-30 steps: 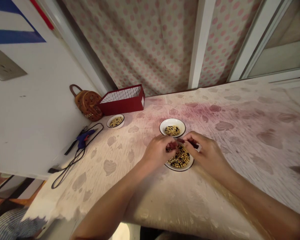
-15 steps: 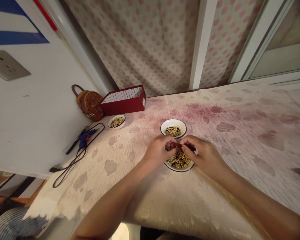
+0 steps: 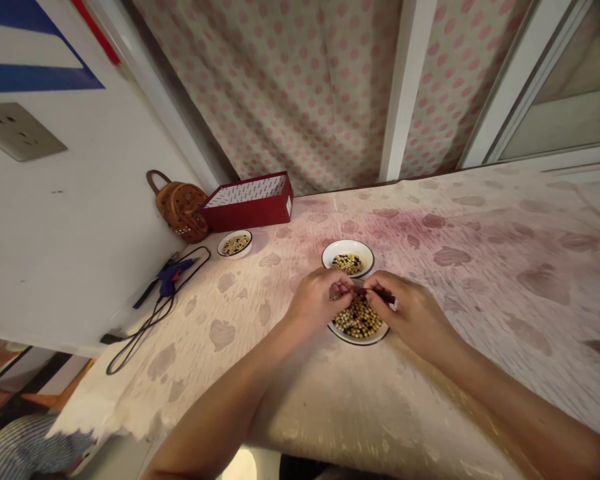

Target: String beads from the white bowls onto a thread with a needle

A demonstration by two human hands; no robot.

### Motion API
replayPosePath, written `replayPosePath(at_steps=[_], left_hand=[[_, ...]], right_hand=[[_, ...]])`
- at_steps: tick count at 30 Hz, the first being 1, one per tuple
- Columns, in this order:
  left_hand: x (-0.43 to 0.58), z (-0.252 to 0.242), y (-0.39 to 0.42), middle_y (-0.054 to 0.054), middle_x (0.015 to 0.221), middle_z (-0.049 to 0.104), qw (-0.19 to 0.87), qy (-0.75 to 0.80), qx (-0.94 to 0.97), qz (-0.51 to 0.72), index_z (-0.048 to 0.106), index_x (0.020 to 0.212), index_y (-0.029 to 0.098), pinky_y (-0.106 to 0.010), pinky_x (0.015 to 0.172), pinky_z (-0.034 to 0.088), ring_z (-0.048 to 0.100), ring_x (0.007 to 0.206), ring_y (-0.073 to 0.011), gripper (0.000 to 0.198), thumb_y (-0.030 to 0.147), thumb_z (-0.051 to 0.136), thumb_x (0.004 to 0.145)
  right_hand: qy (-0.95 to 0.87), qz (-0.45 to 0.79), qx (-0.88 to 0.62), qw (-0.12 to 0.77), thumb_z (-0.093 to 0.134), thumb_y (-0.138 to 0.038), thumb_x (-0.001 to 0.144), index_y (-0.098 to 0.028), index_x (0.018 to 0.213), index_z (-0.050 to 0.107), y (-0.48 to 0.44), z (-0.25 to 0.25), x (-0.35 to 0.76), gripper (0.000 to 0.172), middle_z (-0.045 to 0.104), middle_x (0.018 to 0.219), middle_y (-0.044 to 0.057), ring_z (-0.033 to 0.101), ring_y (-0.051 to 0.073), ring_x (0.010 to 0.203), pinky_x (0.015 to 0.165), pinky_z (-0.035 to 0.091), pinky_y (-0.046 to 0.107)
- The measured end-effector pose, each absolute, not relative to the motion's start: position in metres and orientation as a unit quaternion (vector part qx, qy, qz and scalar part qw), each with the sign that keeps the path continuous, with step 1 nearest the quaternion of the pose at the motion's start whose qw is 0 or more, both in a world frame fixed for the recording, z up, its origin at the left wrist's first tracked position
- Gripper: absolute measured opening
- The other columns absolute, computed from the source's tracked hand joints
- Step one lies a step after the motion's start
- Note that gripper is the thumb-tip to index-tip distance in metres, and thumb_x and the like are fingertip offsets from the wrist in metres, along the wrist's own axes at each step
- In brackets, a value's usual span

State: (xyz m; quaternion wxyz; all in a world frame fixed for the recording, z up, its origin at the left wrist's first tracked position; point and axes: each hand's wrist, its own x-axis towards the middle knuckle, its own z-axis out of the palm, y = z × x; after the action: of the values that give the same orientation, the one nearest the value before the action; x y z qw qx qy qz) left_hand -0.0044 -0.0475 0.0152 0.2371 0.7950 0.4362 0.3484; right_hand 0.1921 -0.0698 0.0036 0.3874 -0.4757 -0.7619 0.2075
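My left hand point(image 3: 316, 297) and my right hand point(image 3: 399, 300) are close together above the near white bowl point(image 3: 361, 341). Fingertips of both are pinched on a thin dark red strip point(image 3: 361, 290) that runs between them; its exact kind is too small to tell. A dark narrow end point(image 3: 386, 295) with a pale tip pokes out by the right hand's fingers. Small round yellow and black pieces, like beads point(image 3: 359, 321), fill the near bowl, whose far rim the hands partly cover. Just behind stands a second white bowl point(image 3: 347, 247) with fewer such pieces.
A third small bowl point(image 3: 235, 244) of similar pieces sits further left. Behind it are an open red box point(image 3: 247, 212) and a brown bag point(image 3: 184, 208). A blue glue gun point(image 3: 169, 277) with its black cord point(image 3: 143, 343) lies near the wall. Curtains hang behind the table.
Both hands stay over the near bowl with the strip between them. The fingers have shifted only slightly, and the view has moved a little.
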Motion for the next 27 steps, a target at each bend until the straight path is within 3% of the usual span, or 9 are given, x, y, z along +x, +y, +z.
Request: replayPosePath(at_steps=[4, 9, 14, 19, 27], left_hand=[[-0.004, 0.017, -0.025, 0.0, 0.086, 0.073, 0.226, 0.466, 0.781, 0.348, 0.069, 0.086, 0.02, -0.028, 0.075, 0.053, 0.067, 0.08, -0.0146, 0.012, 0.009, 0.07, 0.082], [-0.004, 0.022, -0.015, -0.003, 0.098, 0.076, 0.174, 0.489, 0.793, 0.319, 0.071, 0.102, 0.021, -0.035, 0.086, 0.053, 0.067, 0.094, -0.0196, 0.021, 0.011, 0.072, 0.084], [-0.003, 0.027, -0.045, -0.003, 0.096, 0.076, 0.141, 0.479, 0.838, 0.221, 0.072, 0.089, 0.021, -0.039, 0.086, 0.052, 0.067, 0.096, -0.0233, 0.008, 0.02, 0.077, 0.082], [0.003, 0.029, -0.057, -0.006, 0.103, 0.077, 0.104, 0.464, 0.873, 0.105, 0.073, 0.089, 0.02, -0.047, 0.091, 0.05, 0.066, 0.107, -0.031, 0.011, 0.024, 0.079, 0.081], [0.002, 0.024, -0.055, -0.004, 0.094, 0.076, 0.126, 0.459, 0.865, 0.158, 0.07, 0.084, 0.02, -0.042, 0.089, 0.05, 0.067, 0.098, -0.0254, 0.006, 0.015, 0.074, 0.083]], right_hand=[[-0.733, 0.21, -0.512, 0.396, 0.053, -0.027, 0.094, -0.023, 0.09, 0.062, -0.067, 0.001, 0.195, 0.011, 0.068, 0.078, 0.0, 0.062, 0.017, 0.069, 0.065, 0.042, 0.03], [-0.717, 0.193, -0.517, 0.425, 0.053, -0.028, 0.094, -0.023, 0.089, 0.062, -0.066, 0.002, 0.196, 0.012, 0.069, 0.079, 0.0, 0.061, 0.017, 0.068, 0.064, 0.042, 0.03], [-0.713, 0.188, -0.524, 0.427, 0.052, -0.027, 0.094, -0.023, 0.089, 0.062, -0.068, 0.004, 0.196, 0.011, 0.068, 0.079, 0.0, 0.06, 0.016, 0.067, 0.064, 0.04, 0.03], [-0.708, 0.198, -0.529, 0.425, 0.053, -0.027, 0.093, -0.023, 0.091, 0.063, -0.068, 0.002, 0.195, 0.011, 0.068, 0.081, 0.0, 0.061, 0.018, 0.07, 0.068, 0.042, 0.031], [-0.71, 0.218, -0.528, 0.413, 0.053, -0.027, 0.093, -0.023, 0.09, 0.063, -0.07, 0.005, 0.194, 0.011, 0.067, 0.078, 0.0, 0.062, 0.018, 0.071, 0.065, 0.041, 0.031]])
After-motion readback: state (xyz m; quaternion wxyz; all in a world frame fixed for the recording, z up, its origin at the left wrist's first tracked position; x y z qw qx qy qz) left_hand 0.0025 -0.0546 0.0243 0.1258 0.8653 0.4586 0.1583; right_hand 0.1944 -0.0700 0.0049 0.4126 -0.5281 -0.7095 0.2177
